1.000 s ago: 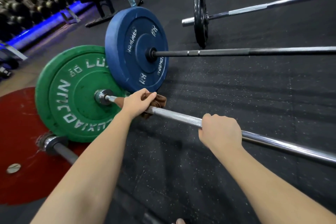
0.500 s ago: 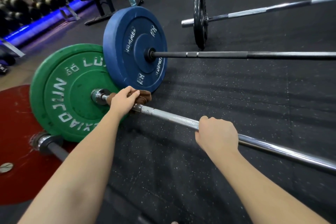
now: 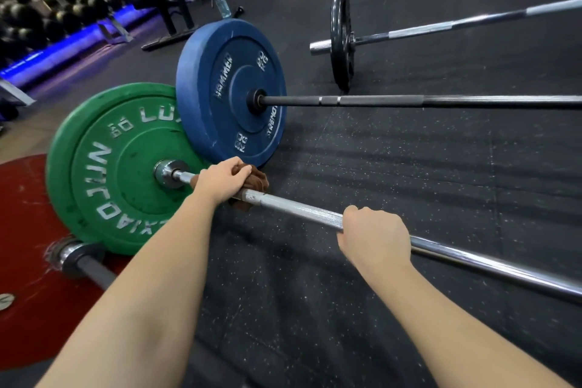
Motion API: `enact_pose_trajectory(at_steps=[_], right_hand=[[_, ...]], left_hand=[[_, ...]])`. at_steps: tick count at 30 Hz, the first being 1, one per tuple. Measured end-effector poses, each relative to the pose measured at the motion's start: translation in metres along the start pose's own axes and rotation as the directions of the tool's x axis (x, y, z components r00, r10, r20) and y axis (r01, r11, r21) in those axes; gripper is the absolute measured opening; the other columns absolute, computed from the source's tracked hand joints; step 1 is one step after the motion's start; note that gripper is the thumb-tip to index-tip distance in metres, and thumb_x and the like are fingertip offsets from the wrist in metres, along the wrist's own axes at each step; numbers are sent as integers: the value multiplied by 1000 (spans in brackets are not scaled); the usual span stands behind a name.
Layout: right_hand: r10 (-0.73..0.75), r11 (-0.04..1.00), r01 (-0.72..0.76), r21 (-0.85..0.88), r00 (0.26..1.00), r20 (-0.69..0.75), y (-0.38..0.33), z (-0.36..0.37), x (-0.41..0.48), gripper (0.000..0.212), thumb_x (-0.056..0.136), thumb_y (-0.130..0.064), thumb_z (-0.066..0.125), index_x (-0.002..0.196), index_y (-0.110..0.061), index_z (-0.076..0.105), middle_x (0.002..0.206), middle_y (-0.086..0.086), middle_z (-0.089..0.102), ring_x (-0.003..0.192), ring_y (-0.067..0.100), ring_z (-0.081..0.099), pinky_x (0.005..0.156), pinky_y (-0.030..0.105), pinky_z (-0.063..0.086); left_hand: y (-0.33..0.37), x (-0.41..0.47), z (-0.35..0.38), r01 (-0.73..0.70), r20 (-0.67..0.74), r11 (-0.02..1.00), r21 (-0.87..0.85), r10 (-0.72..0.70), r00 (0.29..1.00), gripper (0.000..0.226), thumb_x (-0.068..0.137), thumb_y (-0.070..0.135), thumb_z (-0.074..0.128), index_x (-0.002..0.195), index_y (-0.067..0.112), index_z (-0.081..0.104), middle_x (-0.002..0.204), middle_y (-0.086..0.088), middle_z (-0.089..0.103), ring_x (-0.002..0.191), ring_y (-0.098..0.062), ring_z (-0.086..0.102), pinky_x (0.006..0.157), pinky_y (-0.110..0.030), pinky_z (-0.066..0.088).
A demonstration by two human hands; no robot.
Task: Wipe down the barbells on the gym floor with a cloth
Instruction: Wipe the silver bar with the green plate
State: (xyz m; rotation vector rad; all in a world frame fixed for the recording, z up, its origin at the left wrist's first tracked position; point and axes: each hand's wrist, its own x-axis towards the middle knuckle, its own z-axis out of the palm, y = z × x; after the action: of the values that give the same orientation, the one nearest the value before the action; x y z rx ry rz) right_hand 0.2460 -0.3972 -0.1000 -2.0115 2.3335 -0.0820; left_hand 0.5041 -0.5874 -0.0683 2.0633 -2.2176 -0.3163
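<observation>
Head view, left to right: how many plates are on the floor (image 3: 409, 186)?

— Four, each upright on its own bar. One red plate (image 3: 28, 261), one green plate (image 3: 119, 167), one blue plate (image 3: 233, 91), one thin black plate (image 3: 341, 41). The green plate overlaps the red one, and the blue plate overlaps the green one.

And how many barbells?

— Four. A dark bar (image 3: 91, 268) runs through the red plate. A chrome bar (image 3: 299, 209) runs through the green plate. A black bar (image 3: 409, 101) runs through the blue plate. A silver bar (image 3: 456, 23) carries the black plate, farthest off.

Where is the cloth?

— One brown cloth (image 3: 256, 181). It is bunched round the chrome bar, just beside the green plate's collar and below the blue plate's lower rim. Whether it touches the blue plate, I cannot tell.

State of the hands?

— Two, both on the chrome bar. The left hand (image 3: 220, 181) grips the cloth, its fingers close together and curled over the top of cloth and bar. The right hand (image 3: 374, 235) sits further right on bare chrome, apart from the cloth. Its fingers are curled over the bar, with the tips hidden behind it.

Anything else?

— One rack of dumbbells (image 3: 28, 19) at far left, lit blue underneath. One water bottle (image 3: 223, 5) stands on the floor behind the blue plate.
</observation>
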Motion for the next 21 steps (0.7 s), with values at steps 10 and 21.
enact_pose_trajectory(at_steps=[10,21], right_hand=[[22,998,-24,51,999,42,1,2,1,15,94,-19,53,83,-18,43,61,-4,38,49,19,34,45,30,18],[4,1000,-5,25,999,51,-1,-4,2,36,95,-21,53,68,-18,28,61,-4,39,48,17,32,46,29,20]], left_hand=[[26,-25,26,-97,-68,965,-243,82,994,25,101,45,54,86,26,56,87,9,69,96,-19,63,106,-48,40],[21,-20,12,-181,88,973,-141,195,977,24,100,56,44,93,36,54,93,13,68,99,-22,61,105,-51,40]])
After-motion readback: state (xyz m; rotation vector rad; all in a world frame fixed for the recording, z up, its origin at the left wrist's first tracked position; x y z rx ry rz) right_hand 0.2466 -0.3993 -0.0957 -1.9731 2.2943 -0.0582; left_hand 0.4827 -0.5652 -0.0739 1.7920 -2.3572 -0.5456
